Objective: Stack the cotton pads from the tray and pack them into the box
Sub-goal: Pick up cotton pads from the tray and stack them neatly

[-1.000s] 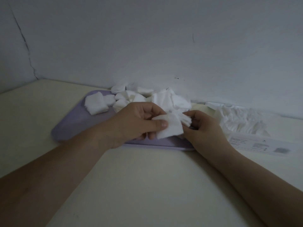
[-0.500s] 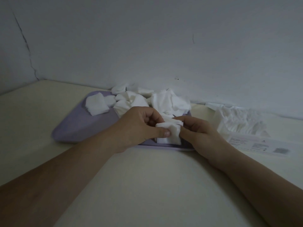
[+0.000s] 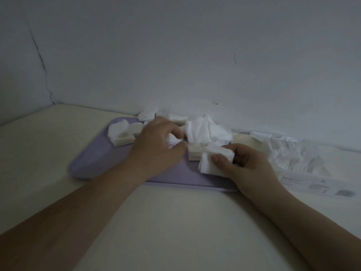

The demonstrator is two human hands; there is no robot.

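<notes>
A lilac tray [image 3: 91, 163] lies on the cream table against the wall, with several white cotton pads heaped along its far side [image 3: 207, 132]. A small stack of pads [image 3: 120, 134] sits at the tray's back left. My left hand [image 3: 158, 147] reaches into the heap and pinches a crumpled pad [image 3: 173, 142]. My right hand [image 3: 246, 165] grips a stack of pads [image 3: 212, 163] over the tray's right part, thumb on top. Another short stack [image 3: 194, 153] stands between my hands. The box [image 3: 304, 169] lies to the right, with clear crinkled wrap over white pads.
The grey wall runs close behind the tray and box, meeting a cracked side wall at the far left. The box's printed label side [image 3: 320, 186] faces me. Cream table surface [image 3: 175, 222] spreads in front of the tray between my forearms.
My left hand let go of the shared stack and moved back into the heap, taking a crumpled pad. My right hand now holds the stack alone, slightly to the right.
</notes>
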